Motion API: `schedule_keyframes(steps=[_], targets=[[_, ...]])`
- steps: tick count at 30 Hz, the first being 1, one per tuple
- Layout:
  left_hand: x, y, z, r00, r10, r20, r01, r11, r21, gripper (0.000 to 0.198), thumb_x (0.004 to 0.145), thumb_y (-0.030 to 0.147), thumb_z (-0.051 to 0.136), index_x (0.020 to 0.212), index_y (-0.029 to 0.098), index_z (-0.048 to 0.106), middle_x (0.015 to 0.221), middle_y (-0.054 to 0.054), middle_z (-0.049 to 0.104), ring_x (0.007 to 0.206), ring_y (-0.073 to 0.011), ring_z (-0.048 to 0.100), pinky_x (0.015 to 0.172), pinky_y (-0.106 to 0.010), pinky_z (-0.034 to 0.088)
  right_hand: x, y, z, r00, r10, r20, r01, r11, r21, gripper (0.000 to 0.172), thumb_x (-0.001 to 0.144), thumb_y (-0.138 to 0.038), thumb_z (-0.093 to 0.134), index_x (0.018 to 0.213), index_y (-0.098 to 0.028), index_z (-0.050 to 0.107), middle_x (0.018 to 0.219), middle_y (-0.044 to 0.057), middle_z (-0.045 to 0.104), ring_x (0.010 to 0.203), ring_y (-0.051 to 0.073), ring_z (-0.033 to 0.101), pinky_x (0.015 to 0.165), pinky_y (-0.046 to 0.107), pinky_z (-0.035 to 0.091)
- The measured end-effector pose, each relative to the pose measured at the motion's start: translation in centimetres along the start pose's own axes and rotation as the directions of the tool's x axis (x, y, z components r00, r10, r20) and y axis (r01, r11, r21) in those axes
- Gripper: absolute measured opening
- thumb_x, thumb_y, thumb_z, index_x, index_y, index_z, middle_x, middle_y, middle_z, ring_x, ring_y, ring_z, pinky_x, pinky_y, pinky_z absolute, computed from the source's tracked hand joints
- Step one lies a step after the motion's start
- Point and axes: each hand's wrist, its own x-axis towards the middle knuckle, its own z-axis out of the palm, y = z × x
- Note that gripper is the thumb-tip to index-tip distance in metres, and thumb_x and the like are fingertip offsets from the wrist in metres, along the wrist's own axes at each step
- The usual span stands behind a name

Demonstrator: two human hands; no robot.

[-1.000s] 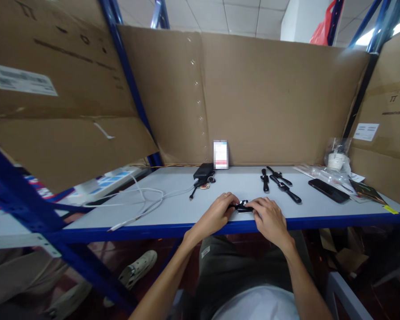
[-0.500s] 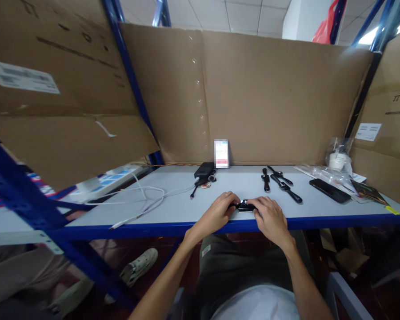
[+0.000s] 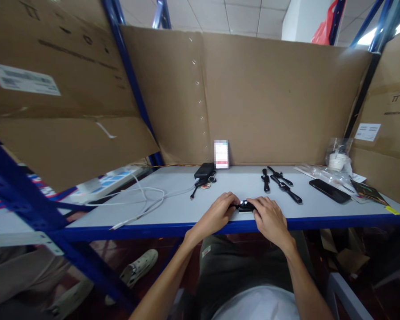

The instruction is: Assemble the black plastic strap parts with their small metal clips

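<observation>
A black spokeshave (image 3: 246,206) with a shiny metal middle lies low over the front edge of the table. My left hand (image 3: 224,208) grips its left end, with fingers closed and curled over it. On the right end, my right hand (image 3: 270,214) is closed too, fingers bent over the top. Both handles are mostly hidden under the fingers. A pale strip shows just below the tool. Further back to the right lie several similar black spokeshaves (image 3: 266,180), two of them crossing or nearly touching.
A phone with a lit screen (image 3: 222,154) leans on the cardboard at the back. Left of it are a black box (image 3: 204,170), keys and white cables (image 3: 146,209). A dark phone (image 3: 330,190) and clear plastic bags (image 3: 335,175) lie right. A blue metal edge (image 3: 180,229) borders the table.
Both hands keep their hold on the spokeshave in nearly the same place. Its shiny middle shows slightly differently, as if tilted a little. The other things have stayed put.
</observation>
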Motion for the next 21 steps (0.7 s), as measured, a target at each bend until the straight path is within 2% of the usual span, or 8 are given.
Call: schedule_keyframes(steps=[4, 8, 13, 18, 21], targets=[[0.00, -0.09, 0.04, 1.000, 0.010, -0.010, -0.010, 1.000, 0.000, 0.024, 0.088, 0.003, 0.046, 0.100, 0.019, 0.059, 0.102, -0.007, 0.062, 0.098, -0.0220, 0.057, 0.089, -0.038, 0.049, -0.05, 0.10, 0.04, 1.000, 0.003, -0.006, -0.003, 1.000, 0.028, 0.044, 0.097, -0.012, 0.049, 0.136, -0.027, 0.061, 0.117, 0.005, 0.068, 0.110, 0.023, 0.056, 0.096, 0.036, 0.040], [-0.03, -0.07, 0.05, 1.000, 0.005, -0.019, -0.005, 1.000, -0.011, 0.024, 0.088, 0.003, 0.047, 0.101, 0.019, 0.058, 0.101, -0.006, 0.063, 0.098, -0.0221, 0.057, 0.089, -0.039, 0.049, 0.02, 0.20, 0.15, 1.000, 0.031, 0.001, -0.031, 0.999, 0.007, 0.048, 0.097, -0.014, 0.049, 0.144, -0.021, 0.053, 0.120, 0.008, 0.068, 0.112, 0.025, 0.056, 0.097, 0.038, 0.040], [-0.01, -0.03, -0.01, 1.000, -0.015, -0.002, 0.015, 1.000, -0.018, 0.025, 0.087, 0.003, 0.046, 0.101, 0.020, 0.057, 0.102, -0.006, 0.062, 0.099, -0.0221, 0.057, 0.089, -0.038, 0.048, 0.03, 0.15, 0.22, 0.997, 0.069, -0.021, -0.068, 0.997, 0.036, 0.032, 0.096, -0.014, 0.051, 0.123, -0.022, 0.067, 0.115, 0.006, 0.070, 0.109, 0.023, 0.057, 0.097, 0.036, 0.041], [0.08, 0.13, -0.09, 1.000, -0.018, -0.004, 0.018, 1.000, -0.017, 0.025, 0.086, 0.002, 0.046, 0.100, 0.020, 0.058, 0.101, -0.007, 0.063, 0.098, -0.0222, 0.057, 0.088, -0.038, 0.048, 0.08, 0.21, 0.20, 0.995, 0.094, -0.032, -0.093, 0.994, 0.051, 0.034, 0.095, -0.013, 0.054, 0.125, -0.021, 0.067, 0.117, 0.007, 0.070, 0.110, 0.023, 0.058, 0.098, 0.036, 0.043], [0.11, 0.25, -0.12, 1.000, -0.021, -0.006, 0.021, 1.000, -0.008, 0.024, 0.086, 0.002, 0.047, 0.097, 0.019, 0.058, 0.099, -0.006, 0.063, 0.097, -0.0221, 0.057, 0.087, -0.038, 0.048, 0.12, 0.35, 0.20, 0.995, 0.092, -0.022, -0.090, 0.992, 0.088, 0.031, 0.095, -0.013, 0.055, 0.119, -0.023, 0.071, 0.115, 0.006, 0.071, 0.111, 0.021, 0.059, 0.099, 0.034, 0.044]])
